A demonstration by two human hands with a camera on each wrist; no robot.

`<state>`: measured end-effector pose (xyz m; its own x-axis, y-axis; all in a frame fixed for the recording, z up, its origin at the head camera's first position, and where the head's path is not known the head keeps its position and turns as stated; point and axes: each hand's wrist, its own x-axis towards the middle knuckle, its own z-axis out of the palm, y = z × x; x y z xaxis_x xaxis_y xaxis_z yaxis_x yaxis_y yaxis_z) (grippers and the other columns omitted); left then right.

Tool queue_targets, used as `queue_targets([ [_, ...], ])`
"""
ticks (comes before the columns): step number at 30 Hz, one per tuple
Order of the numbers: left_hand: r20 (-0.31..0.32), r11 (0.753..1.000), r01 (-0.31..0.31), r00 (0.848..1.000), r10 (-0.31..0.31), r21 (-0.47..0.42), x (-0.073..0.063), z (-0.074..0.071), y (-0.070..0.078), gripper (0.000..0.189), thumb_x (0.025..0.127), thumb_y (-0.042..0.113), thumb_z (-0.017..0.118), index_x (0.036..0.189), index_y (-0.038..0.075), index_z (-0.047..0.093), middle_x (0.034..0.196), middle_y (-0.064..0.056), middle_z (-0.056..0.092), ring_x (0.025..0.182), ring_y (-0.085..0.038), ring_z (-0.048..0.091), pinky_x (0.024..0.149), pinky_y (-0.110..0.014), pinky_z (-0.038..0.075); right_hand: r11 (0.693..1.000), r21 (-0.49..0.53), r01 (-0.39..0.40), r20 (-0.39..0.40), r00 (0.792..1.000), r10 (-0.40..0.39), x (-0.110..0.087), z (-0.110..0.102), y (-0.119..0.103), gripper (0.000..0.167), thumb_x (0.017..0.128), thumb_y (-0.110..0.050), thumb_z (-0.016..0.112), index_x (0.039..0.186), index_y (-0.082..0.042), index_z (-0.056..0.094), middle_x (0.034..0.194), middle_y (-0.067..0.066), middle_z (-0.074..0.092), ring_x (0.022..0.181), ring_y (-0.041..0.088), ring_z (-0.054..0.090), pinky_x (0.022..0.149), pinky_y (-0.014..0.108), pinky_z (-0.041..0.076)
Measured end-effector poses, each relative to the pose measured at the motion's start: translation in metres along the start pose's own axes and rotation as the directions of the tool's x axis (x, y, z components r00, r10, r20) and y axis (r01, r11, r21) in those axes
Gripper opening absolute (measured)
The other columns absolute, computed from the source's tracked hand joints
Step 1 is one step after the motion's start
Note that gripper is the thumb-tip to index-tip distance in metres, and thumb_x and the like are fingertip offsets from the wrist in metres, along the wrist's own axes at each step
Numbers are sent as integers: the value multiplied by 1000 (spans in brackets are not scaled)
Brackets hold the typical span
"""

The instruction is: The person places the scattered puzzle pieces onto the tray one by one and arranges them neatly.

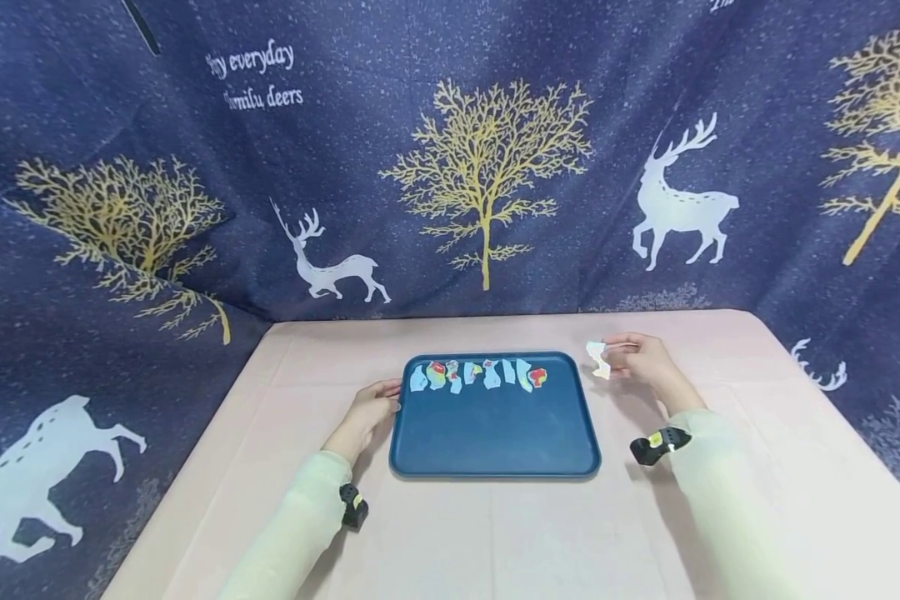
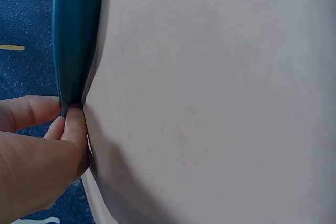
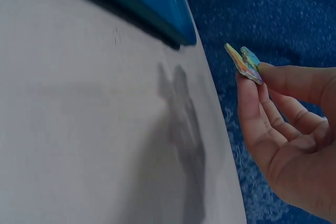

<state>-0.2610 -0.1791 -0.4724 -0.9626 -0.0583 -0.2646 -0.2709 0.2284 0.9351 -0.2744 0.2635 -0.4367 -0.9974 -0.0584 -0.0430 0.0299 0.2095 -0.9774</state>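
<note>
On the table lies a dark blue tray (image 1: pixel 495 433) with a raised rim. My left hand (image 1: pixel 371 414) is at its left side, and in the left wrist view the thumb and fingers (image 2: pixel 32 113) pinch the tray's edge. To the right of the tray, my right hand (image 1: pixel 641 362) holds a small, thin, irregular piece (image 1: pixel 598 359) between thumb and fingertips. It looks pale in the head view. Seen from the right wrist, the piece (image 3: pixel 244 66) shows yellow, orange and blue and is raised above the table.
Several similar jagged, coloured pieces (image 1: pixel 492 375) lie in a row along the tray's far part. A pale pink cloth (image 1: pixel 450 533) covers the table. Behind it hangs a dark blue curtain (image 1: pixel 330 167) with deer and trees. Each wrist wears a black camera (image 1: pixel 354 506).
</note>
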Motion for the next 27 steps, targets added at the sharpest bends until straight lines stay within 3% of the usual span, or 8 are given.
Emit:
queue_targets([
  [7, -2, 1000, 11, 1000, -11, -1, 1, 0, -1, 55, 80, -12, 51, 134, -2, 52, 136, -22, 53, 128, -33, 49, 106, -39, 43, 997, -61, -37, 1, 999, 37, 8, 24, -7, 44, 89, 2, 60, 128, 16, 47, 92, 6, 70, 73, 7, 65, 71, 28, 60],
  [16, 11, 1000, 7, 1000, -7, -1, 3, 0, -3, 55, 81, -12, 50, 135, -2, 51, 137, -22, 52, 128, -33, 48, 106, -39, 43, 996, -48, -76, -8, 997, 76, 20, 47, 3, 38, 86, -1, 63, 122, 10, 55, 92, 7, 70, 74, 9, 66, 71, 32, 61],
  [20, 8, 1000, 5, 1000, -5, 3, 3, 0, -3, 55, 81, -12, 51, 135, -1, 51, 137, -21, 52, 128, -33, 48, 106, -39, 43, 995, -50, -85, 0, 996, 85, 23, 57, 3, 39, 87, 0, 62, 123, 11, 54, 97, 14, 69, 75, 10, 66, 71, 32, 60],
  [27, 7, 1000, 2, 1000, -2, -1, 2, 0, -3, 55, 81, -12, 51, 135, -2, 51, 136, -22, 53, 127, -34, 49, 106, -39, 42, 994, -62, -86, -6, 996, 86, 26, 71, -1, 34, 86, 8, 57, 118, 15, 54, 87, 13, 70, 68, 12, 66, 64, 31, 61],
])
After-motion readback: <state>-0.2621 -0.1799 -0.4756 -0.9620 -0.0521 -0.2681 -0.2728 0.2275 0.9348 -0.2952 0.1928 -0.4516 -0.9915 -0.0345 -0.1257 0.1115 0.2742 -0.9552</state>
